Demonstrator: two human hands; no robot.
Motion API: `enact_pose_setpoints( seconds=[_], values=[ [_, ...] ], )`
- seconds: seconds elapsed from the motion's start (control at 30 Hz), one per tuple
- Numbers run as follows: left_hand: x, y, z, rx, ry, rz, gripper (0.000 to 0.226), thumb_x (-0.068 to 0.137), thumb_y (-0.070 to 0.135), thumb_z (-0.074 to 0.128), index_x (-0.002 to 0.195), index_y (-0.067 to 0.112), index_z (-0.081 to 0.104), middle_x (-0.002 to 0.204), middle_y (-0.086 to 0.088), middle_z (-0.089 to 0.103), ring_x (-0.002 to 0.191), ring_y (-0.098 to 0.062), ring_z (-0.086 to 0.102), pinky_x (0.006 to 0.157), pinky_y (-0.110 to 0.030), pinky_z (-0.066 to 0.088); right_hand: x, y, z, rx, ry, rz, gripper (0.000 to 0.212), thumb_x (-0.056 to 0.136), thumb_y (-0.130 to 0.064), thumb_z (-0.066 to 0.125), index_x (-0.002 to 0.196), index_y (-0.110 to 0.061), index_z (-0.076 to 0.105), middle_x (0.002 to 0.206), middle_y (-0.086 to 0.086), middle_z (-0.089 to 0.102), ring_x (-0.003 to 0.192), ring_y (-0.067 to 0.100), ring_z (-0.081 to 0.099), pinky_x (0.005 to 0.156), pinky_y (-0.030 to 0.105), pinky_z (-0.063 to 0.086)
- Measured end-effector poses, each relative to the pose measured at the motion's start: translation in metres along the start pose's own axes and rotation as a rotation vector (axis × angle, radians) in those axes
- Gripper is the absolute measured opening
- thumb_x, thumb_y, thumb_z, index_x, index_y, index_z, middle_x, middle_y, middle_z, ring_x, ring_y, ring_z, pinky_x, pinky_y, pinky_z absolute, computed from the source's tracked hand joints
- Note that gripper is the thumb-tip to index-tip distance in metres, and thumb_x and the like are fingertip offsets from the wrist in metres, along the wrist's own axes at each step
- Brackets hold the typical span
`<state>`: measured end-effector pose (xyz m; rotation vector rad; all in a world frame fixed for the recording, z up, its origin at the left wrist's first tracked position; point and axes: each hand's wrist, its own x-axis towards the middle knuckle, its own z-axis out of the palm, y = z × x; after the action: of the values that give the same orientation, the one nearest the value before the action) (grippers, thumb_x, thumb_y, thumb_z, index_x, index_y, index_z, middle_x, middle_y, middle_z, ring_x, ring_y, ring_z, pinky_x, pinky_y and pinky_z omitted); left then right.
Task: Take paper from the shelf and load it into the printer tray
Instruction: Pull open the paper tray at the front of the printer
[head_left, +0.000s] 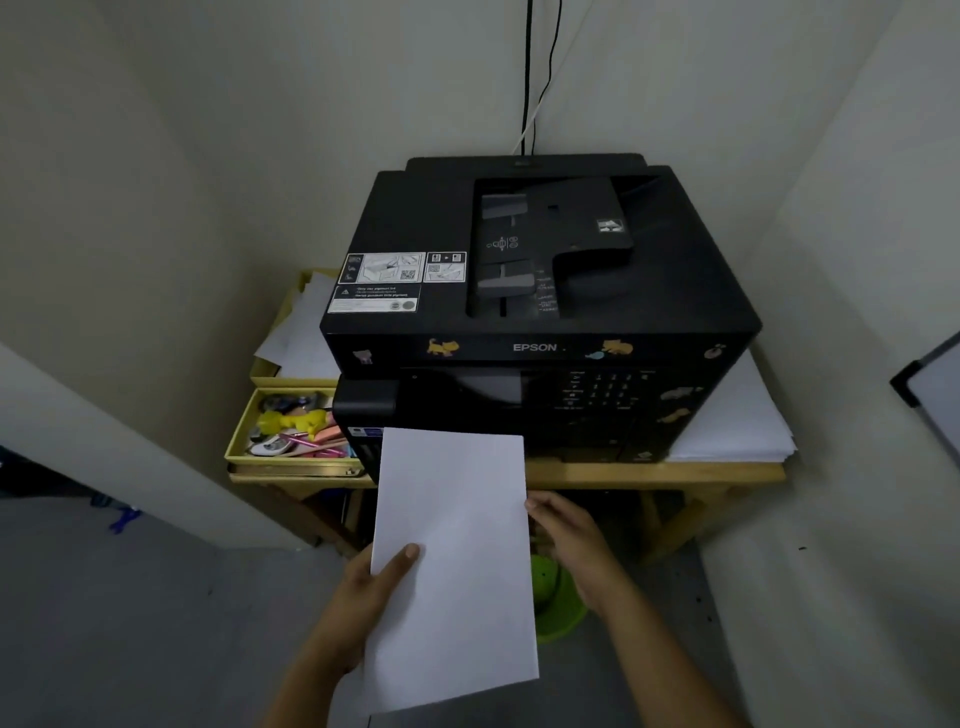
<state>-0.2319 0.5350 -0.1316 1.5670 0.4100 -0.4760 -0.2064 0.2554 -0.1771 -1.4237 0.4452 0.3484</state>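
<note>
Head: paper (454, 561) lengthwise toward printer (545, 312)

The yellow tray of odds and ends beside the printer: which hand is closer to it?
Left. The left hand grips the paper below the yellow tray; the right hand touches the paper's far edge.

Left hand (376, 587): only thumb shows on paper (454, 566); other fingers hidden under sheet. Right hand (566, 540): fingertips at sheet's right edge, can't tell if gripping. Printer (540, 312) front low edge hidden beyond the thumb, behind paper top. Panel labels too small/blurred to read. Forearms cut off at bottom edge.
</note>
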Motion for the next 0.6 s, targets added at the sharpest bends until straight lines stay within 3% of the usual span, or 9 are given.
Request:
enact_pose_setpoints(
  seconds=[0.17,0.3,0.43,0.6],
  values=[
    [0.003,-0.013,-0.005,0.041,0.071,-0.033,0.017,0.097,0.04,0.07,0.112,0.031,0.071,0.093,0.005,0.084,0.091,-0.022,0.078,0.071,-0.033,0.06,0.033,0.009,0.003,0.135,0.151,-0.108,0.019,0.108,-0.028,0.066,0.123,-0.022,0.076,0.123,-0.001,0.081,0.119,0.023,0.076,0.101,0.043,0.062],
    [0.006,-0.018,-0.005,0.047,0.104,-0.036,0.008,0.099,0.04,0.068,0.105,0.036,0.066,0.095,0.007,0.078,0.09,-0.019,0.074,0.065,-0.029,0.056,0.062,0.0,0.014,0.358,0.228,-0.146,0.041,0.101,-0.032,0.075,0.138,-0.018,0.068,0.132,0.002,0.077,0.122,0.02,0.074,0.107,0.039,0.057],
    [0.016,-0.023,-0.008,0.042,0.114,-0.022,0.013,0.098,0.04,0.069,0.11,0.033,0.068,0.097,0.004,0.08,0.091,-0.022,0.076,0.066,-0.031,0.057,0.087,-0.009,0.027,0.594,0.296,-0.108,0.038,0.101,-0.027,0.076,0.132,-0.009,0.067,0.133,0.014,0.073,0.125,0.024,0.071,0.112,0.039,0.054],
    [0.024,-0.026,-0.007,0.025,0.071,-0.004,0.011,0.099,0.038,0.067,0.109,0.034,0.065,0.104,0.001,0.077,0.095,-0.025,0.073,0.068,-0.034,0.056,0.099,-0.004,0.035,0.766,0.315,-0.114,0.052,0.097,-0.027,0.08,0.141,-0.004,0.062,0.134,0.017,0.073,0.125,0.026,0.071,0.116,0.04,0.053]
  ],
)
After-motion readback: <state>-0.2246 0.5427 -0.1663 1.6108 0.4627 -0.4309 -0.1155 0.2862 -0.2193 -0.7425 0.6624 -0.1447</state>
